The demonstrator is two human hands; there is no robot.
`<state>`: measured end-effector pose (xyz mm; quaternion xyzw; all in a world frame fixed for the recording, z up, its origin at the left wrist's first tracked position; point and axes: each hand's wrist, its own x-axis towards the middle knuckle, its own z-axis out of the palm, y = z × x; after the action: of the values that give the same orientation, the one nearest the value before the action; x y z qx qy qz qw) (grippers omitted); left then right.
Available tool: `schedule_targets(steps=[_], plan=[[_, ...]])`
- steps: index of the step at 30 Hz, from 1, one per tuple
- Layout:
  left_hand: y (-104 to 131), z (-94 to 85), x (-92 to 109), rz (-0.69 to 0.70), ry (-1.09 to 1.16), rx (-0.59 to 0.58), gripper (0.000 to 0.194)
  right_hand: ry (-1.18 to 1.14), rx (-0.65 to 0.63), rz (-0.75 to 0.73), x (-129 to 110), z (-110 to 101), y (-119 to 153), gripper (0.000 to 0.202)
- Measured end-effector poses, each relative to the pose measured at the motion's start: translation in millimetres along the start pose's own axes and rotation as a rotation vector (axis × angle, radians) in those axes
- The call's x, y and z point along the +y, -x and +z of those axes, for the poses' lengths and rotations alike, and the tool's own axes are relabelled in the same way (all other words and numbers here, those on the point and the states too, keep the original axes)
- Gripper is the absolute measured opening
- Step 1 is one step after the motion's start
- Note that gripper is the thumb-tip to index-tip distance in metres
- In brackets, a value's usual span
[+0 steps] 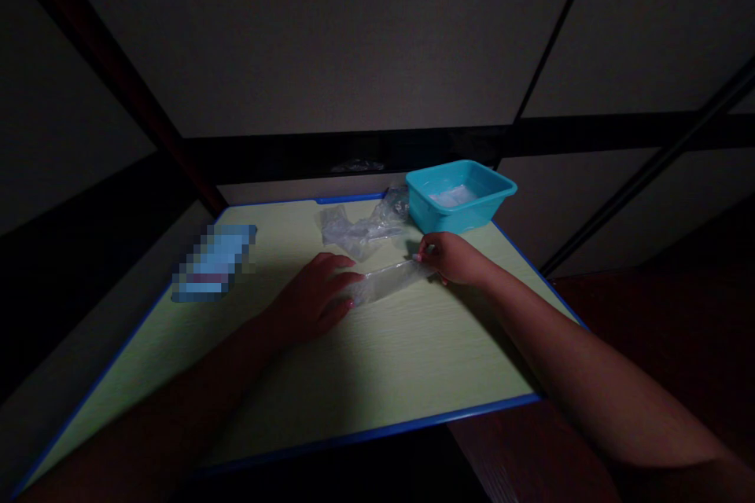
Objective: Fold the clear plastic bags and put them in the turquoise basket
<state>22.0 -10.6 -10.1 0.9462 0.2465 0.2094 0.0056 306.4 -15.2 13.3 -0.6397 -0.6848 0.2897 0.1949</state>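
Observation:
A clear plastic bag [392,281] lies flat on the pale table [377,377] between my two hands. My left hand [315,295] rests at its left end with the fingers spread, the fingertips on the plastic. At the other end, my right hand [449,258] pinches the bag's upper right corner between thumb and finger. Just beyond the bag, more crumpled clear plastic [354,229] is heaped on the table, reaching toward the blue basin.
A light blue basin [460,208] with something whitish inside stands at the table's back right corner. A blurred-out blue flat object [217,262] lies at the left. The table has a blue edge, and dark panels rise behind it.

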Motion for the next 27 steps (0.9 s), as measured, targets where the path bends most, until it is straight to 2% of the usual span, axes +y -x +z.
schedule_targets(steps=[4, 10, 15, 19, 21, 27], plan=[[-3.0, 3.1, -1.2, -0.097, -0.047, -0.093, 0.031, 0.035, -0.003, -0.003, -1.0, -3.4, 3.4, 0.012], [-4.2, 0.6, -2.1, -0.363, -0.119, -0.173, 0.028, 0.125, -0.001, 0.026, 0.8, -4.3, 5.4, 0.011], [-9.7, -7.1, 7.4, -0.560, -0.176, -0.319, 0.022, 0.196, -0.020, 0.021, -0.5, -5.7, 6.8, 0.012], [-13.1, -10.8, 15.0, -0.631, -0.184, -0.404, 0.022, 0.200, -0.052, 0.030, -1.9, -6.4, 7.8, 0.013], [-13.3, -11.9, 16.9, -0.622, -0.199, -0.390, 0.021, 0.194, -0.061, 0.034, -1.8, -6.2, 7.7, 0.013], [-9.9, -8.8, 13.0, -0.549, -0.274, -0.255, 0.017, 0.177, -0.055, 0.029, 1.3, -3.5, 7.0, 0.022]])
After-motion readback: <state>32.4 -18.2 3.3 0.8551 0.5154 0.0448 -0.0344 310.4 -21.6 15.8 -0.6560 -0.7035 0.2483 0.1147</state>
